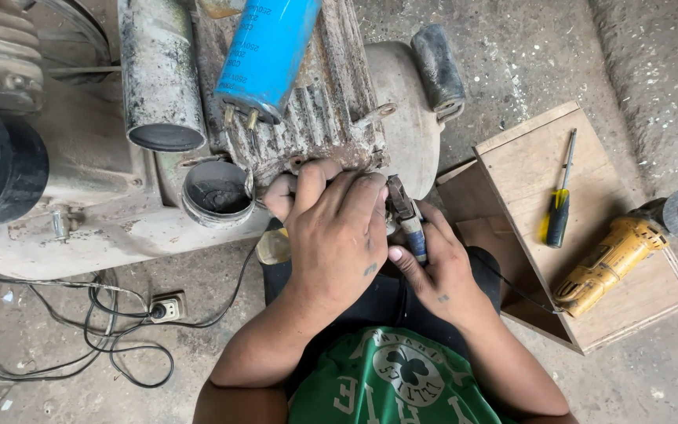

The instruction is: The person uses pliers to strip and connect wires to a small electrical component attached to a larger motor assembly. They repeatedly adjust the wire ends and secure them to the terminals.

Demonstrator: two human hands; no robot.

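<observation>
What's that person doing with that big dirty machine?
A person sits on the floor, working with both hands at the side of a grimy old motor. The left hand presses against the motor's edge, while the right hand holds pliers with blue handles up to the same spot. A blue cylinder rests on top of the motor. A screwdriver and a yellow grinder lie unused on a wooden board.

single head view, looking steeply down, close over the hands, workshop floor (559, 47) beyond
</observation>
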